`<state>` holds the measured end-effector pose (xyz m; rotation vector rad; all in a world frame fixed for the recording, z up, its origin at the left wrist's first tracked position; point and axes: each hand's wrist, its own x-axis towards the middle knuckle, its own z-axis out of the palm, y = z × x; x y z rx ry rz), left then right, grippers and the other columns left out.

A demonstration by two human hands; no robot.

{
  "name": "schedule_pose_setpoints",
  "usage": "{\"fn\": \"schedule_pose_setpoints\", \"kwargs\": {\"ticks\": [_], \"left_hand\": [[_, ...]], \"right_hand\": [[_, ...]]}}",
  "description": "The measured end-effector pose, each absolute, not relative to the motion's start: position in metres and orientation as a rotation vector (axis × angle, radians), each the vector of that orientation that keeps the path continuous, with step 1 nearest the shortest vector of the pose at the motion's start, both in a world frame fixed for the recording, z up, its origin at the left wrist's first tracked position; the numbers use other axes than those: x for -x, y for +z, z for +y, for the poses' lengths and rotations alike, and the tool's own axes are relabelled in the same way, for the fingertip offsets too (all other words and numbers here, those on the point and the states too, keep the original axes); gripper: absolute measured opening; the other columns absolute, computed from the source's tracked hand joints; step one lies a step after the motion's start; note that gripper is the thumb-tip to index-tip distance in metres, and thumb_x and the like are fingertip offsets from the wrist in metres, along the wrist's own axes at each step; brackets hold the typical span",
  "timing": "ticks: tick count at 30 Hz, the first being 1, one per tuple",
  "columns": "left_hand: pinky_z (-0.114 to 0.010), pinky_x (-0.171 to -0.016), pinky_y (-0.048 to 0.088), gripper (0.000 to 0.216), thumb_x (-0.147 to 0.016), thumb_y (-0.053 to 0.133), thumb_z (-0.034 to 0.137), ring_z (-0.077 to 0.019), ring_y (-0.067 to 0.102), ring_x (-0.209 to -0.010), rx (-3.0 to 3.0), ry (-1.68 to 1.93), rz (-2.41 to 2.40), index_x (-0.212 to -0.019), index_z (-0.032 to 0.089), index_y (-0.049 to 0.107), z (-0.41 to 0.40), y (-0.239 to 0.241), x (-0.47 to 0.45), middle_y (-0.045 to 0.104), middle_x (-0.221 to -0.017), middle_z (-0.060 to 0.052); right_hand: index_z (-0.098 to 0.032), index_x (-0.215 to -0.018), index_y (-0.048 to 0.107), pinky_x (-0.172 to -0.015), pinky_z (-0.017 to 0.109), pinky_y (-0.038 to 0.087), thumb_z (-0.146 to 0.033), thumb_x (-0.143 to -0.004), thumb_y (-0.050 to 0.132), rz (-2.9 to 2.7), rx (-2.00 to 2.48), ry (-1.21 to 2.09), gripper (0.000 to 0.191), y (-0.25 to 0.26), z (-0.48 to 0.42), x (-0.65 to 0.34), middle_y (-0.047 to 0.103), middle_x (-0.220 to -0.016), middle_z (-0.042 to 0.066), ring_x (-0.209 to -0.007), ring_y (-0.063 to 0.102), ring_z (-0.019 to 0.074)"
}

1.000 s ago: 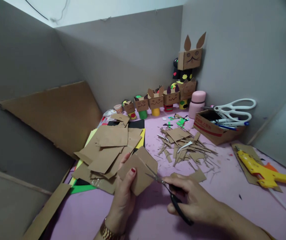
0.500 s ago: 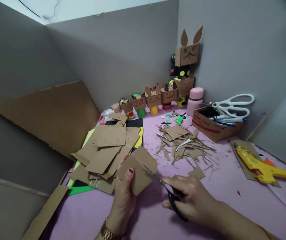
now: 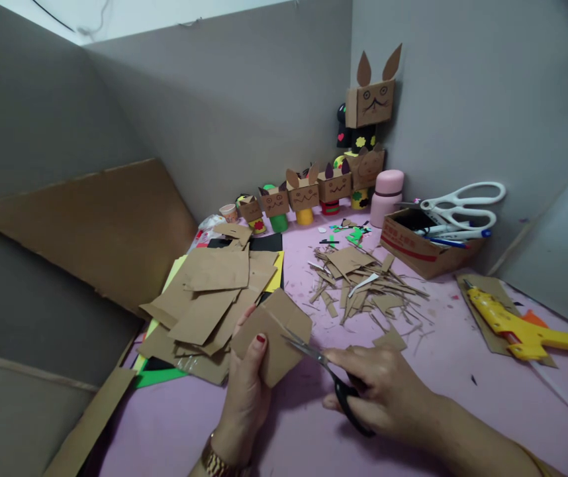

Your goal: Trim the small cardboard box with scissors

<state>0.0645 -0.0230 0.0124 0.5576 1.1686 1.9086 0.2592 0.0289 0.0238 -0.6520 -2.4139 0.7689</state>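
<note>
My left hand (image 3: pixel 250 377) grips a piece of brown cardboard (image 3: pixel 277 358), thumb flat on its face and the other fingers behind it. A fold or crease runs across the piece near its upper part. In my right hand (image 3: pixel 383 387) is a pair of black-handled scissors (image 3: pixel 348 397), fingers in the loops. The scissor blades point left and lie over the right part of the cardboard, close to the crease; whether they bite into it I cannot tell. Left of my left hand lies a pile of cut cardboard pieces (image 3: pixel 217 268).
Cardboard scraps (image 3: pixel 363 285) are heaped behind my right hand. A yellow glue gun (image 3: pixel 527 331) lies at right. Behind it stands a box (image 3: pixel 413 245) with pens and white scissors (image 3: pixel 463 205). A pink flask (image 3: pixel 386 199) and several cardboard animal figures (image 3: pixel 304 195) line the back.
The scissor blades look slightly wider apart and a touch further left over the cardboard. My left hand keeps the same hold. The whole view has shifted very slightly.
</note>
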Motion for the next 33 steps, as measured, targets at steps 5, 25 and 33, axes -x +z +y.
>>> {"fn": "schedule_pose_setpoints", "kwargs": {"ticks": [5,25,33], "left_hand": [[-0.026,-0.074,0.053,0.050,-0.074,0.070,0.034,-0.0190,0.065,-0.091,-0.506,1.907,1.161,-0.122,0.028,0.056,-0.022,0.013,-0.067,0.071,-0.106,-0.001],[-0.024,-0.072,0.054,0.054,-0.075,0.070,0.032,-0.0161,0.064,-0.086,-0.564,1.974,1.106,-0.126,0.026,0.053,-0.022,0.016,-0.062,0.070,-0.106,-0.003],[-0.024,-0.070,0.054,0.051,-0.075,0.070,0.033,-0.0152,0.066,-0.083,-0.532,1.944,1.104,-0.123,0.027,0.056,-0.021,0.016,-0.065,0.072,-0.101,-0.002]], "right_hand": [[-0.016,-0.091,0.067,-0.052,0.026,0.035,-0.042,-0.084,0.056,-2.400,0.607,0.743,0.029,0.023,0.029,-0.259,0.064,-0.063,0.005,-0.056,0.058,0.0178],[-0.020,-0.103,0.065,-0.061,0.027,0.040,-0.036,-0.074,0.069,-2.396,0.724,1.057,0.033,0.035,0.031,-0.259,0.063,-0.075,0.004,-0.065,0.055,0.0180],[-0.017,-0.093,0.067,-0.056,0.025,0.034,-0.040,-0.076,0.066,-2.392,0.679,0.992,0.028,0.032,0.030,-0.262,0.054,-0.065,0.000,-0.058,0.048,0.0142]]}}
